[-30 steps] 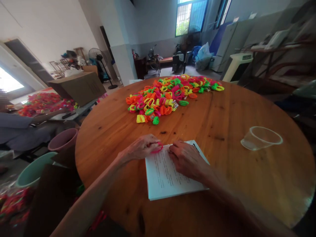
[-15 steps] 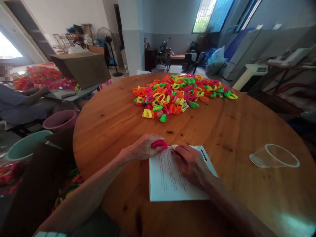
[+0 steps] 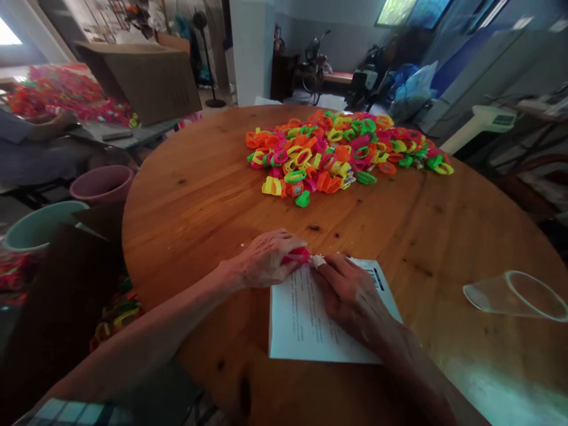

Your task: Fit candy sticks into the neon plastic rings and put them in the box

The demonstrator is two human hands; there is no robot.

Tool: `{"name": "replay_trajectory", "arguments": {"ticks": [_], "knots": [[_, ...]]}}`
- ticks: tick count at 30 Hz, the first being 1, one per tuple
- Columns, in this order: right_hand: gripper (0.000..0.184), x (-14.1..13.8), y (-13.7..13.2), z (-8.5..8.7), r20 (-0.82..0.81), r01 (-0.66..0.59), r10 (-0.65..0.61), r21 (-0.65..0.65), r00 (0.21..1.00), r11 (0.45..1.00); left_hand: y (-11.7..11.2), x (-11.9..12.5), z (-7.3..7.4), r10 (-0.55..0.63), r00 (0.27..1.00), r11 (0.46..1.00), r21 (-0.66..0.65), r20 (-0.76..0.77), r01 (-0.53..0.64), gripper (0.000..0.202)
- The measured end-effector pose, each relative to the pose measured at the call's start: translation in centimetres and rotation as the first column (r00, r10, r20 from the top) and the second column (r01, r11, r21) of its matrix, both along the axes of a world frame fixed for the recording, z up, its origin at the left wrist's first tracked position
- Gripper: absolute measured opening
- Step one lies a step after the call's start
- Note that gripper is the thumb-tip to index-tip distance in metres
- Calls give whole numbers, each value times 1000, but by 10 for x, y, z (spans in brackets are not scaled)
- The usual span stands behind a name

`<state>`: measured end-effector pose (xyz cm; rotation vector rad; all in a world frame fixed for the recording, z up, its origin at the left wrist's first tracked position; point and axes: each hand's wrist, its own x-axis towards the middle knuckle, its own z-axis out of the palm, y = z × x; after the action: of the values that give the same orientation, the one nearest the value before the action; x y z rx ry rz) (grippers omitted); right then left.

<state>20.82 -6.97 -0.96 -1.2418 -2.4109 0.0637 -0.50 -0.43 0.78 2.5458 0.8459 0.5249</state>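
My left hand [image 3: 270, 258] is closed around a bright pink plastic toy watch [image 3: 298, 255], whose band shows between thumb and fingers. Right beside it, my right hand [image 3: 348, 284] has its fingers pinched together at the watch's right end. A white covering [image 3: 318, 261] wraps one of its fingertips; what the pinch holds is hidden. Under the right hand lies a white booklet [image 3: 306, 331] with printed text and a barcode. Beyond both hands, a heap of neon toy watches [image 3: 328, 155] in pink, orange, yellow and green spreads over the round wooden table [image 3: 199, 195].
A clear plastic cup [image 3: 492, 294] lies on its side at the right. Left of the table stand a pink tub [image 3: 102, 184], a green tub [image 3: 44, 225] and an open cardboard box [image 3: 57, 307]. A co-worker's arm [image 3: 48, 125] is at a side table near another carton [image 3: 146, 83].
The view has tilted down and shifted left. The pink toy watch has turned within my left hand, showing a narrower shape, and my right fingertips are now closer against its end.
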Motion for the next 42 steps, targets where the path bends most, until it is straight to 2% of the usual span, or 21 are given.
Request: {"name": "replay_trajectory", "arguments": {"ticks": [7, 10, 14, 17, 21, 26, 32, 37, 40, 42], "knots": [[22, -10, -4, 16, 360, -6, -28, 92, 933, 996, 0, 0, 0, 14, 1000, 999, -36, -21, -15, 11], [22, -15, -6, 22, 454, -9, -39, 103, 890, 995, 1, 0, 0, 30, 999, 997, -69, -23, -32, 16], [20, -20, -7, 31, 525, -22, -8, 52, 851, 998, 2, 0, 1, 40, 999, 996, -75, -28, -42, 18], [14, -27, -11, 39, 519, -2, -14, 30, 854, 1000, -1, -1, 1, 11, 1000, 999, -49, -19, -12, 15], [11, -40, -12, 44, 455, -15, 14, -2, 890, 1000, 2, -4, -1, 37, 999, 998, -45, 39, -35, 13], [12, -46, -11, 39, 413, 81, -94, 48, 906, 996, 5, -3, 0, -11, 999, 999, -45, 52, 14, 17], [10, -44, -11, 31, 395, 23, -32, 28, 918, 999, 1, 0, -3, 2, 999, 999, 47, 44, -4, 12], [11, -47, -15, 30, 373, 75, -64, -15, 926, 997, 3, 3, -8, 2, 999, 1000, 31, 54, -3, 19], [14, -30, 2, 37, 332, 73, -19, -152, 943, 986, 2, 0, -4, 18, 999, 1000, 24, 39, -19, 23], [31, -5, 32, 43, 263, 117, -47, -257, 964, 959, 0, -11, 2, 37, 999, 999, 24, 14, -37, 19]]}}
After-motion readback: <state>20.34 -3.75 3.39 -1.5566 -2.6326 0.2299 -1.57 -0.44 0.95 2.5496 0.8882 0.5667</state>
